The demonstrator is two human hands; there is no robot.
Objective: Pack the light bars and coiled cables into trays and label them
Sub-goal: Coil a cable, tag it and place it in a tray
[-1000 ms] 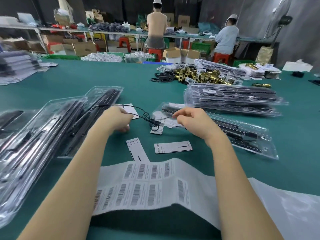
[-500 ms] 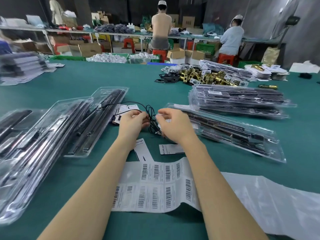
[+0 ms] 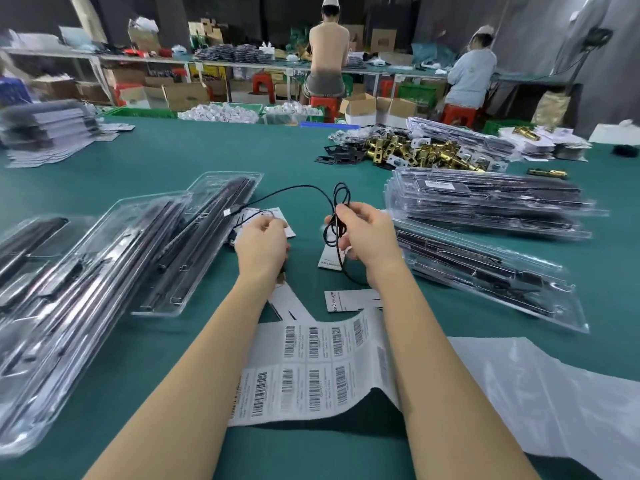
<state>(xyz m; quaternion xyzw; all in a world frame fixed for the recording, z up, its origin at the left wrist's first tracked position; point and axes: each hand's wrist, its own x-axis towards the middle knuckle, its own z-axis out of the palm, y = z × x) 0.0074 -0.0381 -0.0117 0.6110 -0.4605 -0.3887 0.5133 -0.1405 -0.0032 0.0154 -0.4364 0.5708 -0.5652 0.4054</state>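
A thin black cable [image 3: 313,192] is partly gathered into loops in the right hand [image 3: 369,237], whose fingers [image 3: 349,213] are curled round the bundle and pinch it above the green surface [image 3: 207,147]; one loop stands up above the knuckles and another strand hangs below the wrist. From there the cable arcs left to the left hand [image 3: 262,244], its fingers bent down over the strand near a white card (how tightly they hold it cannot be told), and on to a small plug [image 3: 230,211] by the open clear tray [image 3: 199,244] holding black light bars. More filled trays lie at far left, another closed tray [image 3: 491,275] just right of the right hand, and a stack of packed trays [image 3: 485,202] beyond it. Small printed cards [image 3: 349,300] lie between the forearms, and a sheet of barcode labels [image 3: 311,368] lies nearer the body, beside a clear plastic sheet [image 3: 554,403].
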